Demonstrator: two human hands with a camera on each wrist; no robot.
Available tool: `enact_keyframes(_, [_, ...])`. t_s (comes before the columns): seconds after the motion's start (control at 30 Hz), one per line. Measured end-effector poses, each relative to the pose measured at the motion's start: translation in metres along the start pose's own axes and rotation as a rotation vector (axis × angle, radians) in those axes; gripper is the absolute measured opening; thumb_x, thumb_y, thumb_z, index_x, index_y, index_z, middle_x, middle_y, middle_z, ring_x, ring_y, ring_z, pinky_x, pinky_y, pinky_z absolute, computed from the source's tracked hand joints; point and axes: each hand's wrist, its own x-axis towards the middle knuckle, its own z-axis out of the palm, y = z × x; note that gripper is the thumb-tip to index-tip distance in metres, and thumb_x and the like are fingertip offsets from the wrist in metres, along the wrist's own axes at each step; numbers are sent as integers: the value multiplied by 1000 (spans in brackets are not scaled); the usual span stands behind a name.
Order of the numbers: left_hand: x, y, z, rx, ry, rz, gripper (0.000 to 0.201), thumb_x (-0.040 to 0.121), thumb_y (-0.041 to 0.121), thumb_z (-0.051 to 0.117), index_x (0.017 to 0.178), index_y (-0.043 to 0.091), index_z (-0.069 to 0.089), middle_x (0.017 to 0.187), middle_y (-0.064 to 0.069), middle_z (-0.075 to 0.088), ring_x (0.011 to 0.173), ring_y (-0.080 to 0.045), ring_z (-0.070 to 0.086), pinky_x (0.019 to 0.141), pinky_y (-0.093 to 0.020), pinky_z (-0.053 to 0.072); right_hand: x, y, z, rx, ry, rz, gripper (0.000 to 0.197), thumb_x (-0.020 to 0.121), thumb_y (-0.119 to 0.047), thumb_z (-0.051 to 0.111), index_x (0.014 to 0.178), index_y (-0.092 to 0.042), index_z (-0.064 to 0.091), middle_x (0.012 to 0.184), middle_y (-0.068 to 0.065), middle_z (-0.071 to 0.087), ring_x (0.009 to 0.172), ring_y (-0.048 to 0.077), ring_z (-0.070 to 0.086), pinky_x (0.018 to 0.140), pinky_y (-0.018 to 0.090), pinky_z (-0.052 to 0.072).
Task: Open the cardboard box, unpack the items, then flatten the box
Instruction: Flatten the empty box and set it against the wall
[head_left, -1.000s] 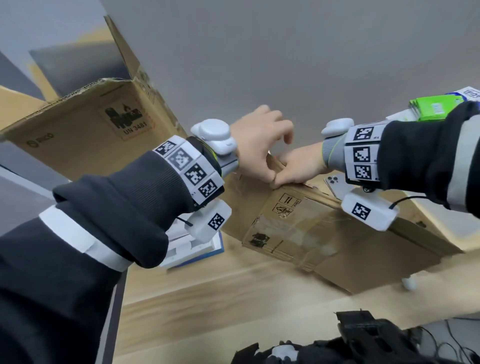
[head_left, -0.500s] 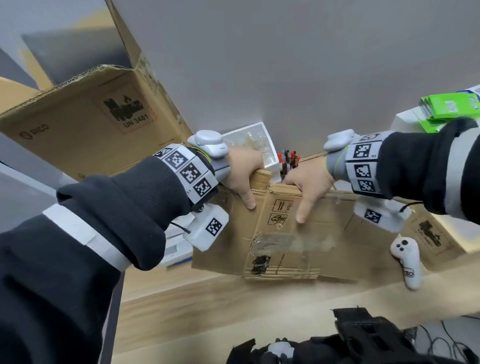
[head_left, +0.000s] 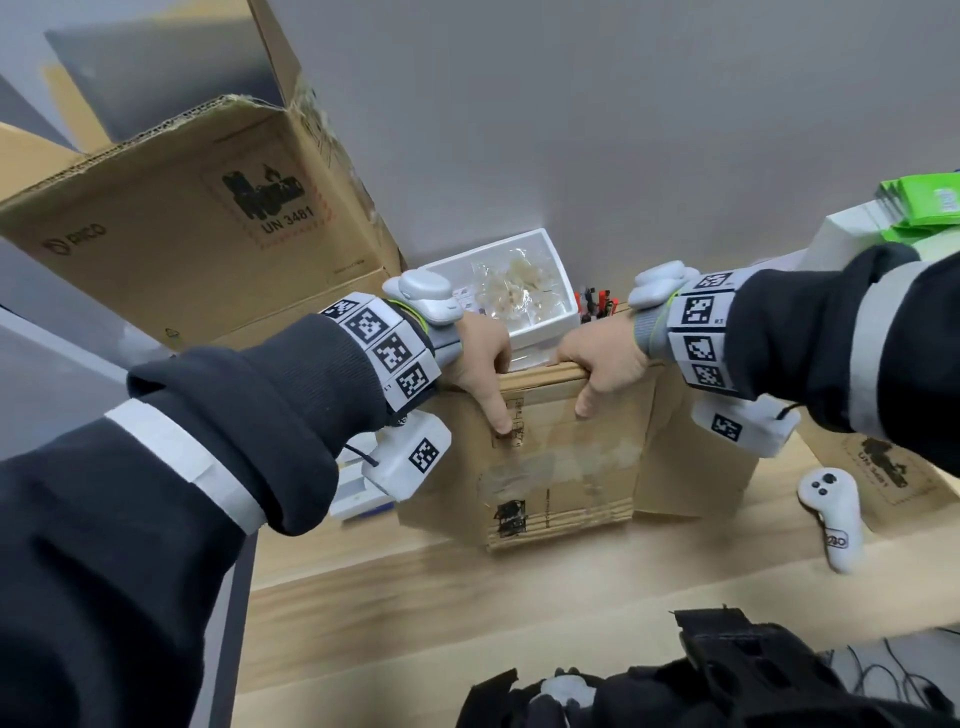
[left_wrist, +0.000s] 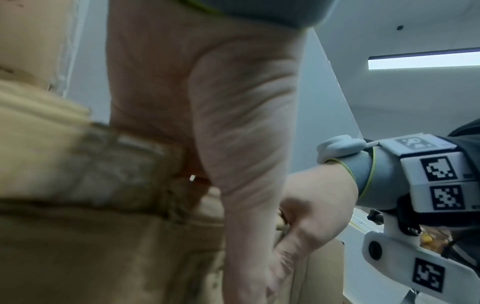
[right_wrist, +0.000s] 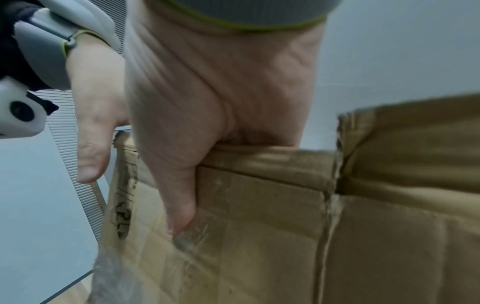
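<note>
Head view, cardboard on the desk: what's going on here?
A person is handling a collapsed cardboard box standing on edge on the wooden desk. The left hand and right hand both grip its top edge, thumbs pressed on the near face. A white tray sits behind it and a white controller lies to the right.

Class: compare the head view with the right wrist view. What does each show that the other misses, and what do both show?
Head view only: the white controller on the wooden table, the white tray and the big open box. Right wrist view only: the ragged seam up close. Both: the right hand and left hand gripping the flattened box's top edge.
</note>
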Motion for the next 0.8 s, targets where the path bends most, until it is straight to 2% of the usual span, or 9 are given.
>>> enact_keyframes(0.13, [3,-2,11,-37,-3,24,61,69,56,84,116,20,69,99,4,71,88,-17,67,75,-30,55,12,-14,-5,14,30,-38,49,81,-36,76,125,-18,60,109,0,70,97,20,66,91,33,53])
enact_keyframes(0.23, [4,-9,19,-3,6,34,50,82,45,78,121,17,65,98,3,65,85,-18,61,73,-27,46,14,-17,-7,28,58,-45,50,82,-37,76,126,-20,59,111,-1,70,96,18,65,87,28,51])
enact_keyframes(0.33, [1,-17,21,-12,29,69,44,86,42,75,121,16,65,98,3,64,86,-18,60,75,-28,46,13,-17,-10,-13,65,-29,52,77,-40,80,122,-21,62,105,-4,71,93,17,66,82,27,51])
enact_keyframes(0.47, [-3,-30,26,-32,17,59,43,86,42,76,120,18,65,101,2,66,91,-19,62,84,-31,52,12,-6,-16,-204,-78,51,44,60,-37,91,95,-22,68,80,-13,68,77,12,67,79,25,55])
enact_keyframes(0.63, [-9,-47,33,-86,33,42,42,86,41,76,118,17,66,102,0,69,92,-19,65,86,-32,54,16,3,-20,-212,-59,72,45,59,-27,90,100,-21,72,85,-9,73,82,15,70,81,32,59])
enact_keyframes(0.73, [-12,-55,40,-114,32,45,44,86,40,76,121,15,67,109,-3,71,98,-22,67,89,-34,55,25,-7,-22,-278,-39,51,43,63,-27,88,101,-22,68,80,-10,66,82,17,66,74,25,54])
enact_keyframes(0.8, [-15,-64,47,-130,29,38,44,86,41,76,120,15,67,108,-3,72,95,-21,67,88,-34,55,30,-14,-23,-306,-32,39,40,66,-25,86,101,-22,68,74,-14,60,80,16,62,69,21,46])
